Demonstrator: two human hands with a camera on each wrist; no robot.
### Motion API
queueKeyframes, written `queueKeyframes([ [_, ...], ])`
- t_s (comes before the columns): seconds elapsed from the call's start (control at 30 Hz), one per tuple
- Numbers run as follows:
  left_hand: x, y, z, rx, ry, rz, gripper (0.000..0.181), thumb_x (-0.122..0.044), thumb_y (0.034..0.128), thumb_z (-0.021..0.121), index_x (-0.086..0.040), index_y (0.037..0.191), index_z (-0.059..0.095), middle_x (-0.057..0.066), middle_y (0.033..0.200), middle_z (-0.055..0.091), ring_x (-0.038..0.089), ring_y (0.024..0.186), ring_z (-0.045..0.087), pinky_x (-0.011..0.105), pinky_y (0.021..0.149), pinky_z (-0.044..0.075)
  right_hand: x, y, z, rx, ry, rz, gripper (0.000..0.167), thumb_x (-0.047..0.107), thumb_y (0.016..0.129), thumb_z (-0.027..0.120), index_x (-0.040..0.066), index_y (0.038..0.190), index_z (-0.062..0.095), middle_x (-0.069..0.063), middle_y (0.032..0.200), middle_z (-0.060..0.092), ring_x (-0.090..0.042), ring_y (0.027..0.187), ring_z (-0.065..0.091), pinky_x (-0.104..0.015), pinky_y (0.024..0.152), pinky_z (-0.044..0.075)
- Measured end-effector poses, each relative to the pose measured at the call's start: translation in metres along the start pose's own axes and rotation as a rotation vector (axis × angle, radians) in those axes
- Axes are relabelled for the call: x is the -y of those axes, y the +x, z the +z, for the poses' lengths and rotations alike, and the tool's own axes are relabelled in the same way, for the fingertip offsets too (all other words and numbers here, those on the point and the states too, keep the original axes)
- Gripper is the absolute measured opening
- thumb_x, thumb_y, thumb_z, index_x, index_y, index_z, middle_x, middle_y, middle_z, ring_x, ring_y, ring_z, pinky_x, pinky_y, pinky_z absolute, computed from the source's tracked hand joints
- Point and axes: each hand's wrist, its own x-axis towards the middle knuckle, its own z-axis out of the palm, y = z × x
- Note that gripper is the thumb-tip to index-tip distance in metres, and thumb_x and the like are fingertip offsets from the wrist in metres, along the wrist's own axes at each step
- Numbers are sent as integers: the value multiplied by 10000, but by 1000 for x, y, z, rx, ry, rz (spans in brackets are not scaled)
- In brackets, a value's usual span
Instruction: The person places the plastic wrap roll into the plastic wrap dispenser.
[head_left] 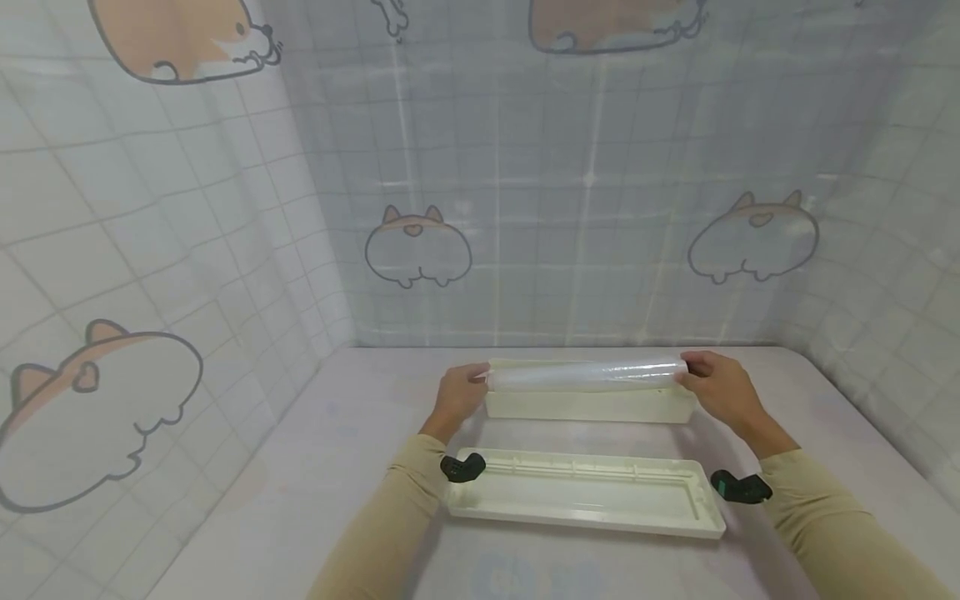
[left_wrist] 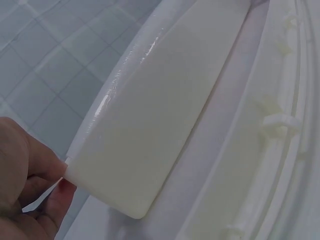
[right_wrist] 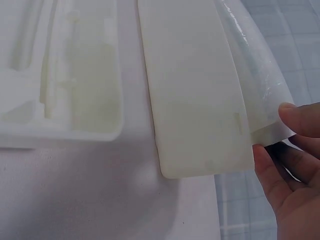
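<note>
A strip of table (head_left: pixel 570 436) shows between the box (head_left: pixel 590 407) and the shallow tray (head_left: pixel 585 500) before it. At the box's open top, left hand (head_left: pixel 457 396) and right hand (head_left: pixel 723 392) grip the film roll (head_left: pixel 585 377) by its ends.

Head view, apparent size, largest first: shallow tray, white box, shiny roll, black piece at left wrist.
1. Shallow tray, though it looks nearer the camera
2. White box and shiny roll: too close to rank; roll partly covers box
3. Black piece
</note>
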Motion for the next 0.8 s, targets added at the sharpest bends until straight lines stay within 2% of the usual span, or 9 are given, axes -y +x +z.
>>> queueKeyframes([
  [0.33, 3, 1, -2, 12, -15, -6, 445, -26, 870, 579, -64, 1303, 675, 147, 1293, 656, 285, 1152, 650, 357, 825, 549, -1, 1, 1, -3, 3, 19, 523, 224, 1021, 588, -113, 1403, 471, -355, 1380, 498, -516, 1265, 484, -618, 976, 451],
  [0.63, 7, 1, -5, 29, 7, -2, 441, -39, 878, 575, -76, 1307, 674, 136, 1312, 646, 282, 1161, 646, 330, 800, 534, 2, 1, 2, 7, 1, 36, 528, 223, 1012, 601, -112, 1399, 473, -342, 1372, 514, -503, 1267, 489, -613, 987, 444],
  [0.8, 6, 4, -4, 41, -20, 5, 435, -26, 883, 577, -62, 1307, 669, 142, 1329, 634, 287, 1165, 642, 322, 781, 523, 0, 1, -1, 22, -6, 40, 530, 234, 1017, 597, -104, 1405, 469, -339, 1383, 506, -507, 1281, 471, -623, 998, 427],
])
